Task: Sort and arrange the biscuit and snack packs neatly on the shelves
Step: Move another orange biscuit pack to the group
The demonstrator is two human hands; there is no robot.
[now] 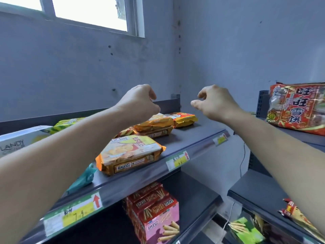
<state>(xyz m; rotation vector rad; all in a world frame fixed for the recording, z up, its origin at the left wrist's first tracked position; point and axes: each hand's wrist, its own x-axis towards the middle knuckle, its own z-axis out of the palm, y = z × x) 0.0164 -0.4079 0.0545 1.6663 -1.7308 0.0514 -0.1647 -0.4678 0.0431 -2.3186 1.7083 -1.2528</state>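
- I have both hands up over the top shelf, and neither one holds anything. The left hand and the right hand each have loosely curled fingers and are well apart from each other.
- The stacked orange packs lie just below and a little near of the left hand. Its wrist overlaps their left end from this view, and I cannot tell whether it touches them.
- The yellow-and-red pack lies flat at the far right of the row. It is below the gap between my hands and touches the stack's right end.
- Its long axis runs roughly left to right along the shelf. I judge a grasp across its short side from above would suit, and either hand could make it.
- The near biscuit pack sits askew at the front edge, below my left forearm.
- The red bag stands on the right-hand shelving, right of my right hand and apart from it.
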